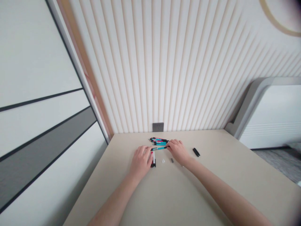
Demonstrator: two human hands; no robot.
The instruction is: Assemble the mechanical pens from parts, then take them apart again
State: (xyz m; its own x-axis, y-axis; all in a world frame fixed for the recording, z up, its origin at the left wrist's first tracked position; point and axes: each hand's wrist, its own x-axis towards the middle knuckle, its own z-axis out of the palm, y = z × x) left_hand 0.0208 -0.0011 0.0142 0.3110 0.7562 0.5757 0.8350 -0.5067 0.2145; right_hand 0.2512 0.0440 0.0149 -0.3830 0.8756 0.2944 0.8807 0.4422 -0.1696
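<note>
My left hand (141, 161) curls against a white pen with a black tip (153, 158), which lies pointing toward me on the beige table (164, 194). My right hand (178, 151) pinches the black end of a teal pen (160, 148) that lies crosswise between my hands. Just beyond it is a small bundle of black, teal and pink pens (158, 141). Between my hands lie small white pieces (163, 160) and a small grey piece (172, 160). Two black pen caps (196, 152) sit to the right of my right hand, not touching it.
The table's far edge meets a slatted cream wall (164, 78) with a grey wall socket (158, 127). A white panelled wall (39, 94) rises along the left edge. A white cabinet (270, 116) stands beyond the right edge, above a grey floor (277, 160).
</note>
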